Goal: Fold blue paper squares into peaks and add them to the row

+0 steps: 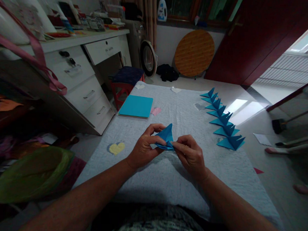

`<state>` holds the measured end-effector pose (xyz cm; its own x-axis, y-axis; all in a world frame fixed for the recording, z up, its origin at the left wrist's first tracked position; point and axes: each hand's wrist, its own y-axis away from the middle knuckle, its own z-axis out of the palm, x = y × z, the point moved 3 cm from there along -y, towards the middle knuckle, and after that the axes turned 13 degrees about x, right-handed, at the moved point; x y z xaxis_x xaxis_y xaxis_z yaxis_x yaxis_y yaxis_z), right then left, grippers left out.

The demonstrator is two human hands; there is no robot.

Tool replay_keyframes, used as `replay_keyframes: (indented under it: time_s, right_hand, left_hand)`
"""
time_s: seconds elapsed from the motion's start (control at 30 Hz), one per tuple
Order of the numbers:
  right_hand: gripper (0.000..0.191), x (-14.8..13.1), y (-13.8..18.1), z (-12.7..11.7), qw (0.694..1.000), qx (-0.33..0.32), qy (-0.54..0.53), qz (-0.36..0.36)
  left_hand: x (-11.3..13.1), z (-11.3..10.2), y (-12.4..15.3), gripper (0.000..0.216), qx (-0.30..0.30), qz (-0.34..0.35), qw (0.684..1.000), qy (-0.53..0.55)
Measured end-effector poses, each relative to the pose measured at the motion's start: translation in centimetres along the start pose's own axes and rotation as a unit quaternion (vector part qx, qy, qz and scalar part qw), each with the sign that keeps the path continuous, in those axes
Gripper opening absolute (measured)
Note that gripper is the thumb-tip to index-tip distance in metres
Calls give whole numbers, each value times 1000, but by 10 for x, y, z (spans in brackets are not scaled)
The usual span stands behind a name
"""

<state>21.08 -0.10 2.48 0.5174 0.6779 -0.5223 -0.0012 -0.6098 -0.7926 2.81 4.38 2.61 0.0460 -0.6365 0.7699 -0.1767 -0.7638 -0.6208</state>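
A partly folded piece of blue origami paper (167,133) is held between both hands above the cloth-covered table (184,107). My left hand (147,143) pinches its left side, thumb across the front and fingers behind. With thumb and forefinger together, my right hand (190,153) grips its lower right corner. Several folded blue paper cranes (229,143) stand in a row along the table's right side. A stack of square blue paper (137,106) lies flat at the far left of the table.
A white desk with drawers (89,94) stands to the left, beside a red stool (117,93). Farther back are an open washing machine door (148,58) and a round wooden tabletop (194,52). A green-lined bin (31,175) is at the lower left.
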Motion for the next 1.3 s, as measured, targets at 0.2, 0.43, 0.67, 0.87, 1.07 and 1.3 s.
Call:
replay_keyframes:
  time_s: [0.2, 0.43, 0.67, 0.87, 1.07, 1.3]
  right_hand:
    - [25, 2, -4, 1, 998, -30, -44, 40]
    - [23, 4, -4, 1, 997, -31, -49, 53]
    - [11, 11, -3, 0, 980, -15, -99, 172]
    - [16, 20, -3, 3, 937, -110, -147, 296]
    - [12, 25, 0, 9, 943, -139, -99, 284]
    - [18, 25, 0, 11, 953, -170, -66, 240]
  left_hand:
    - [2, 0, -1, 8, -1, -3, 1000, -25]
    - [1, 1, -3, 27, -28, -28, 999, -34]
    - [1, 0, -4, 6, -55, -36, 998, -8]
    - [2, 3, 0, 9, -98, -20, 994, -35]
    - [1, 5, 2, 12, -116, 2, 992, -38]
    - [3, 9, 3, 13, -145, 22, 989, -25]
